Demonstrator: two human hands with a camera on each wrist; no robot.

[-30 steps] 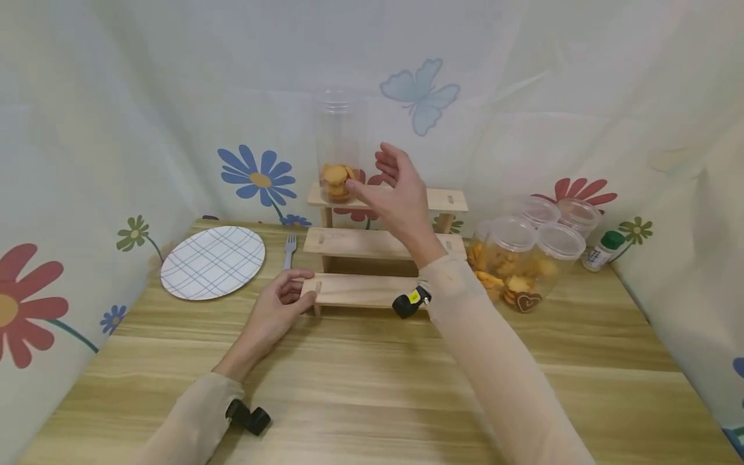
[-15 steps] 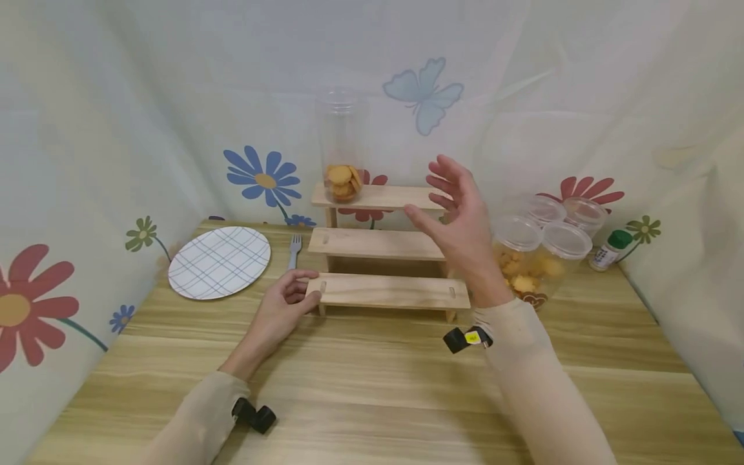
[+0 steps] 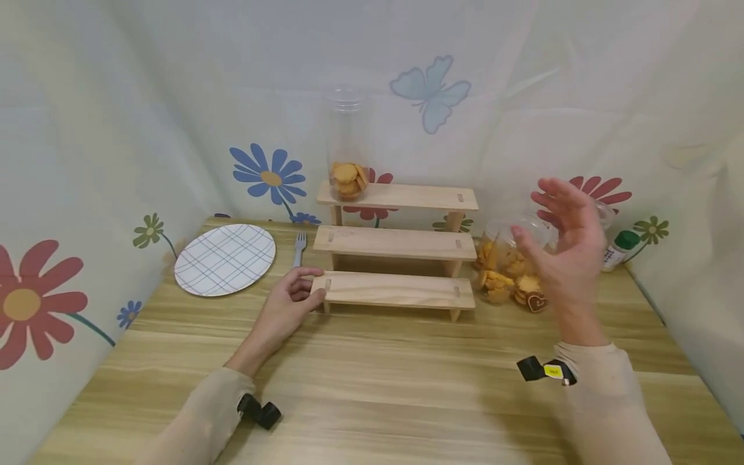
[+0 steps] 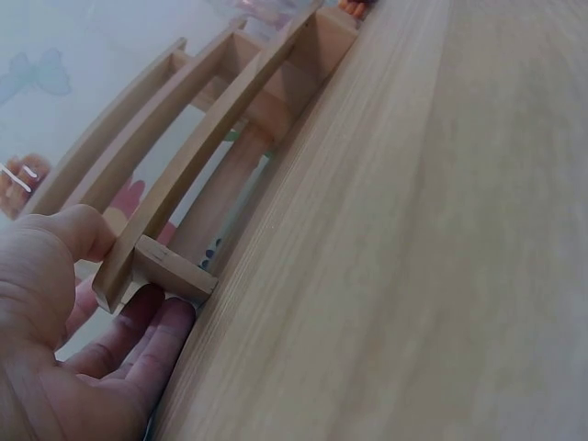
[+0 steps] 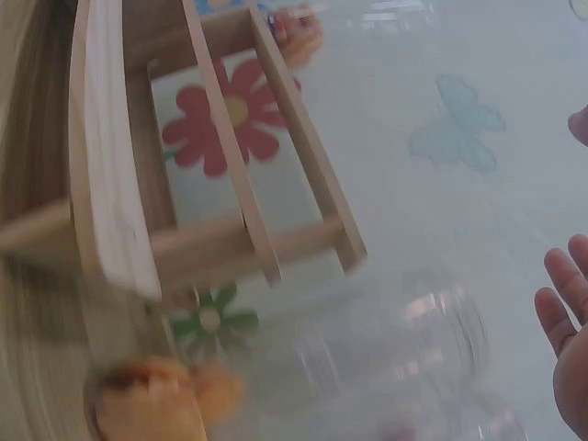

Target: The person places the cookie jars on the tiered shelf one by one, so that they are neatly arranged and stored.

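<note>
A three-tier wooden display rack (image 3: 401, 289) stands on the table. My left hand (image 3: 281, 307) holds the left end of its lowest board; in the left wrist view the thumb lies on the board (image 4: 175, 179) and the fingers reach beneath it by the leg. On the top tier's left end stands a tall clear jar (image 3: 347, 139) with round cookies at its bottom. My right hand (image 3: 572, 248), fingers spread and loosely bent, is in the air in front of several clear lidded cookie jars (image 3: 506, 265) and partly hides them. Nothing is in its grasp.
A white checked plate (image 3: 225, 259) and a grey fork (image 3: 299, 248) lie left of the rack. A small green-capped bottle (image 3: 619, 250) stands at the far right. Printed fabric (image 3: 279, 58) hangs behind and at both sides of the table (image 3: 378, 374).
My right hand has moved away from the tall jar on the top tier, rightward and down to the group of jars. The left hand keeps its place on the rack.
</note>
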